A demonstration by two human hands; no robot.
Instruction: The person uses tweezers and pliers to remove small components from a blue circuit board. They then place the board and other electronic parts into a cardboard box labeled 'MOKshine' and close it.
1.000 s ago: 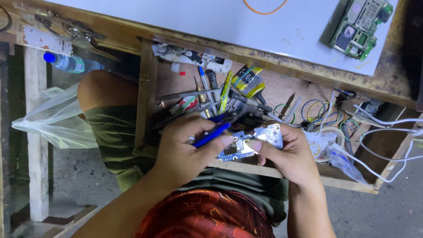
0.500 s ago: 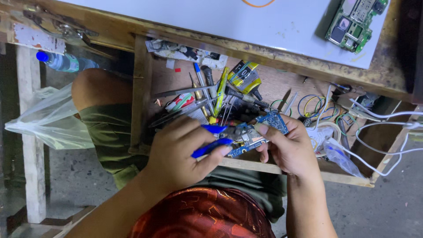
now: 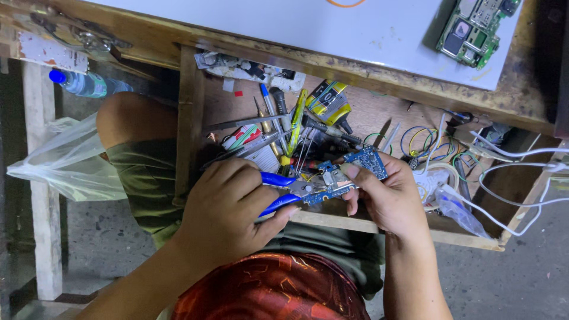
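My left hand (image 3: 228, 204) grips blue-handled pliers (image 3: 283, 191), whose metal jaws reach the near edge of a small blue circuit board (image 3: 363, 166). My right hand (image 3: 388, 198) holds that board from the right, thumb on top. Both hands hover over an open wooden drawer (image 3: 189, 118) full of tools. I sit with my knee under the drawer's left side.
The drawer holds screwdrivers, tweezers, a yellow-striped roll (image 3: 328, 98) and coils of coloured wire (image 3: 424, 142). A green circuit board (image 3: 474, 26) lies on the white table top (image 3: 296, 29). White cables (image 3: 521, 160) hang at the right. A plastic bag (image 3: 68, 160) and a bottle (image 3: 83, 83) sit at the left.
The view has shifted slightly downward and the hands sit a little lower over the drawer. The pliers have stayed closed against the blue board, which my right hand has turned slightly.
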